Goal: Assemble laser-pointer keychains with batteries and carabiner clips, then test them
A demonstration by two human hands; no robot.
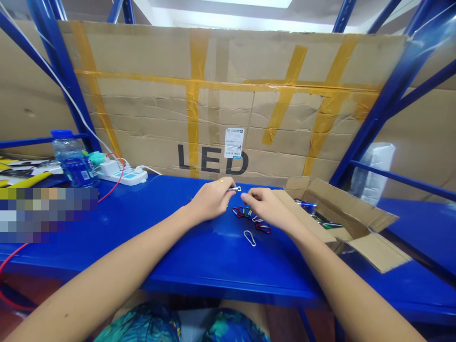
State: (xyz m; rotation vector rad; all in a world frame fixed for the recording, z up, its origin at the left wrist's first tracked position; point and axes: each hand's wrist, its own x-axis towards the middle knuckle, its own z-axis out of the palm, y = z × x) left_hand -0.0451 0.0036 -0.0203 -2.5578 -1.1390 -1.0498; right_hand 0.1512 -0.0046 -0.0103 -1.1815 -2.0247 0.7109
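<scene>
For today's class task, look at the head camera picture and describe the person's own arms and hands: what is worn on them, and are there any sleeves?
The left forearm and right forearm are bare, with no sleeves. The left hand and right hand wear no gloves. The only visible item worn is a gold-coloured ring on a finger of the left hand.

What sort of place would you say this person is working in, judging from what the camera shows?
It looks like a warehouse or small assembly workshop, though I can't be certain. Blue steel racking surrounds the bench, a taped cardboard sheet printed LED stands behind it, and an open carton sits near a silver carabiner.
</scene>
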